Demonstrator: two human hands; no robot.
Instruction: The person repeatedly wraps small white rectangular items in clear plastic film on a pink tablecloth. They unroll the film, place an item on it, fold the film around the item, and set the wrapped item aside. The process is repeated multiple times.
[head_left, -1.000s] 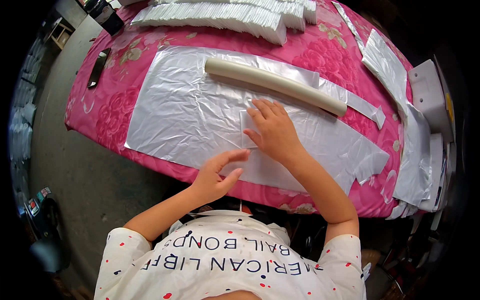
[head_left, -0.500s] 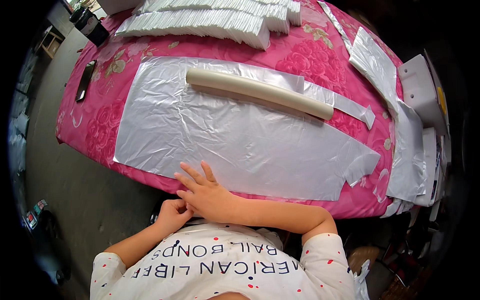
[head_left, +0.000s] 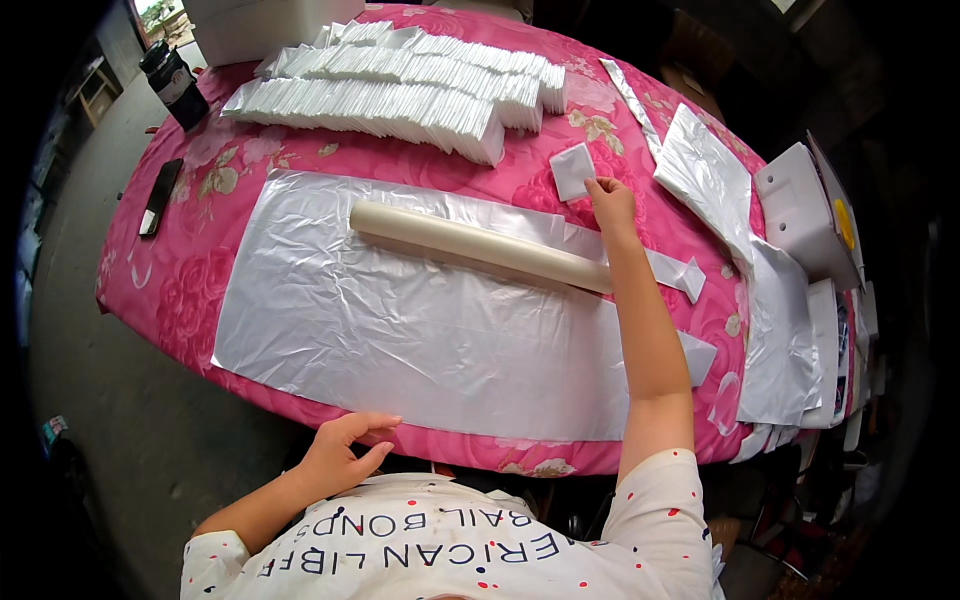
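Dark phone (head_left: 162,197), black lidded bottle (head_left: 175,86), pale box (head_left: 265,30)

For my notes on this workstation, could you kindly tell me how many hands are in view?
2: the left hand at the near edge of the pink-covered table, and the right hand beyond the tube, holding a small white square. No others show.

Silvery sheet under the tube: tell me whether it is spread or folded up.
Spread, though creased: the sheet lies broad across the pink cloth, its left corners showing, with the tube on top.
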